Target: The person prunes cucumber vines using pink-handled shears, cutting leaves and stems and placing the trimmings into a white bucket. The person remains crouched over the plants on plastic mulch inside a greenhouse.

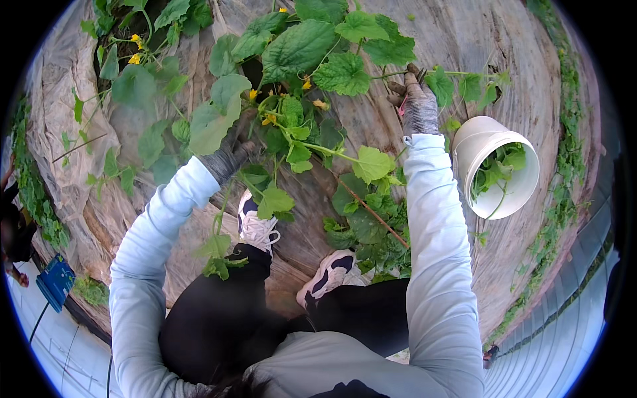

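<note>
Leafy vines with yellow flowers point(293, 54) spread over the plastic-covered ground before me. In a grey glove, my right hand point(418, 97) is stretched out at a thin vine stem that runs to the right with small leaves on it; its fingertips meet the stem, but whether they grip it I cannot tell. A small pink thing shows beside the wrist. My left hand point(231, 156), also gloved, reaches in among the vine leaves; a large leaf hides part of it and its grip is unclear.
A white bucket point(480, 129) lies tilted at the right with cut leaves inside. A thin brown stick point(373, 211) lies by the plants near my right arm. My shoes stand on the sheeting between vines. A blue object point(55, 283) and part of another person are at the far left.
</note>
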The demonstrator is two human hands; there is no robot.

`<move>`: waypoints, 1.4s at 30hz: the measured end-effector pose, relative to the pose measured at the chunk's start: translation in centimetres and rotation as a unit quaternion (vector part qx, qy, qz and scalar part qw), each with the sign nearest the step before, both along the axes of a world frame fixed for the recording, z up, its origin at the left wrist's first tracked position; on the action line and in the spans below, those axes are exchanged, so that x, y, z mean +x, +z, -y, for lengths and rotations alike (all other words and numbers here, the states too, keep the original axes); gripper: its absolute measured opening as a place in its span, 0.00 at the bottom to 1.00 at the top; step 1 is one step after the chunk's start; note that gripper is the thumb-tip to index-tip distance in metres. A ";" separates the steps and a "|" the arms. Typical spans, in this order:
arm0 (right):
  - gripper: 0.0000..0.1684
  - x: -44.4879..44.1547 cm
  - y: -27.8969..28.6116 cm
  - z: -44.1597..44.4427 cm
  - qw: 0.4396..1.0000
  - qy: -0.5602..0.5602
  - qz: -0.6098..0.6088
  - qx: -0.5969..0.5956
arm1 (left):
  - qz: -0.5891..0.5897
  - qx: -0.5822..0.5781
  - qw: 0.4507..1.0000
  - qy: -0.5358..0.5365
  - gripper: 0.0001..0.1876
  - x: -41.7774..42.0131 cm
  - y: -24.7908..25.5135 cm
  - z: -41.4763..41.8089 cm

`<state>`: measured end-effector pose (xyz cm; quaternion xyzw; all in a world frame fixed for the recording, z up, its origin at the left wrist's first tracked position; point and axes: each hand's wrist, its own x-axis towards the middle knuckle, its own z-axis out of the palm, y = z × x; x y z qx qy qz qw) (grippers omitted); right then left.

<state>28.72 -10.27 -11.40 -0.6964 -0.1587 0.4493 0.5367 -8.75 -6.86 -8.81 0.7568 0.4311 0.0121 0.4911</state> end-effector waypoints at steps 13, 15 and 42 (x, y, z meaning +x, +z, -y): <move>0.22 3.2 -2.8 -1.2 0.997 -0.009 -0.057 -0.057 | -0.013 -0.031 0.999 0.001 0.38 0.3 1.1 1.5; 0.23 3.3 -3.2 -2.2 0.993 0.037 -0.043 -0.105 | -0.004 0.027 0.999 -0.017 0.39 -0.1 0.2 2.0; 0.50 -6.3 7.9 3.1 0.822 0.563 -0.028 -0.081 | -0.008 0.009 1.000 0.015 0.39 -1.3 -2.1 1.1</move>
